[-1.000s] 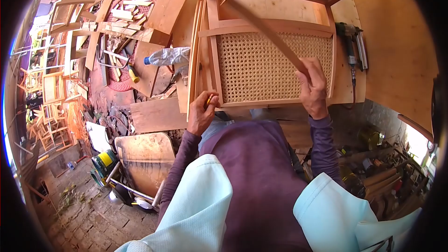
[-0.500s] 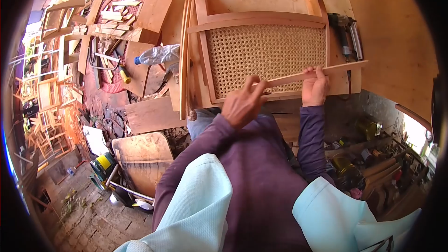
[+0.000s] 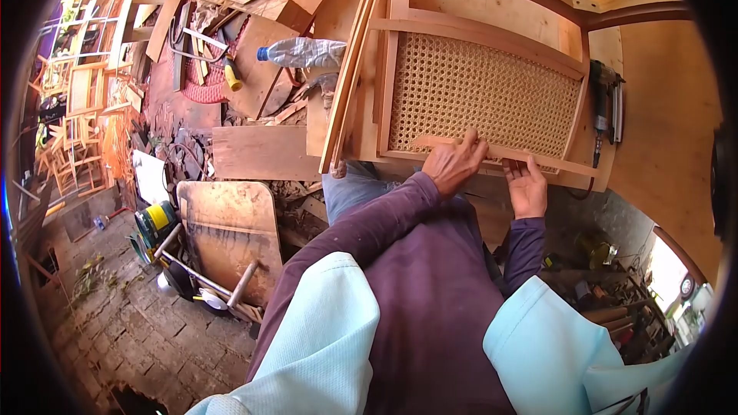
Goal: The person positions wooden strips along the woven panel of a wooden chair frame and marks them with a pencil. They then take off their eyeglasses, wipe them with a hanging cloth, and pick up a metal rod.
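A thin wooden strip [image 3: 555, 161] lies along the near edge of the cane panel [image 3: 480, 96], which is set in a wooden frame [image 3: 388, 69]. My left hand [image 3: 457, 163] is closed on the strip near its left end, palm down. Further right, my right hand [image 3: 527, 187] is palm up under the strip, with its fingertips against it and its fingers partly spread. Whether the pencil seen earlier is still in my left hand is hidden.
Long wooden strips [image 3: 355, 61] stand left of the frame, beside a plastic bottle [image 3: 304, 53]. A nail gun [image 3: 602, 100] lies right of the frame. A yellow-handled tool [image 3: 232, 73] and wood scraps are further left. A worn board [image 3: 229, 242] leans below.
The strip has gone from raised and slanting in my right hand to lying along the frame's near edge. My left hand has moved right from the long strips onto it. The view has shifted.
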A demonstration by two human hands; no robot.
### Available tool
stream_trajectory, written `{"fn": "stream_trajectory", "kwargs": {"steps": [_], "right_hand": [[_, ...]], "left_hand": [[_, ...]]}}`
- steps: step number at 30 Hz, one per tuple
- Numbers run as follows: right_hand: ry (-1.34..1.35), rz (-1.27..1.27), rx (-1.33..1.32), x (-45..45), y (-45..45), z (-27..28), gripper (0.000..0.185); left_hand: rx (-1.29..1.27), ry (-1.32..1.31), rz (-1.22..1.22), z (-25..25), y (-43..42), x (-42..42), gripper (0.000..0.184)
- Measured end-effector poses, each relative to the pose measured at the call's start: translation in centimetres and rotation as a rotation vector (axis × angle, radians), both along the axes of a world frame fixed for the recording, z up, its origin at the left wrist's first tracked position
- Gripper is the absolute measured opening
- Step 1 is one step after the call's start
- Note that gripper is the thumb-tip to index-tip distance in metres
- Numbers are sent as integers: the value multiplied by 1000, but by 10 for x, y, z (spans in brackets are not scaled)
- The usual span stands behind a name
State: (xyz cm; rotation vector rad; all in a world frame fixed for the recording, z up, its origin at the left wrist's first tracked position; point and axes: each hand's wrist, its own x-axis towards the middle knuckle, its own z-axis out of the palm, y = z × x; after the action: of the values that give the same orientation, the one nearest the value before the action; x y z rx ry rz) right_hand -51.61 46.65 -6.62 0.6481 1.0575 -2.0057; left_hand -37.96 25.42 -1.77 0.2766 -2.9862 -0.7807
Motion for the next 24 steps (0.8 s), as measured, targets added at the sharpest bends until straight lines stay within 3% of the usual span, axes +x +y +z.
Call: {"fn": "stream_trajectory", "kwargs": {"steps": [2,4,8,10,13,19,24], "right_hand": [[45,34,14,0,1,-4,24],[37,56,0,-1,3,-17,27],[75,68,-8,2,-1,-18,35],[79,44,17,5,-7,-11,37],[86,23,16,9,-10,-7,39],[140,3,-33,15,-16,4,42],[173,-19,-7,9,-16,1,28]], "left_hand": [[-3,92,7,-1,8,-2,37],[48,143,-147,-1,18,-4,41],[30,97,-240,12,20,-3,43],[-45,-81,-163,14,13,-7,38],[1,22,-84,-5,7,-14,32],[22,-111,-79,1,1,-23,29],[48,-6,-76,-5,-2,-27,27]]}}
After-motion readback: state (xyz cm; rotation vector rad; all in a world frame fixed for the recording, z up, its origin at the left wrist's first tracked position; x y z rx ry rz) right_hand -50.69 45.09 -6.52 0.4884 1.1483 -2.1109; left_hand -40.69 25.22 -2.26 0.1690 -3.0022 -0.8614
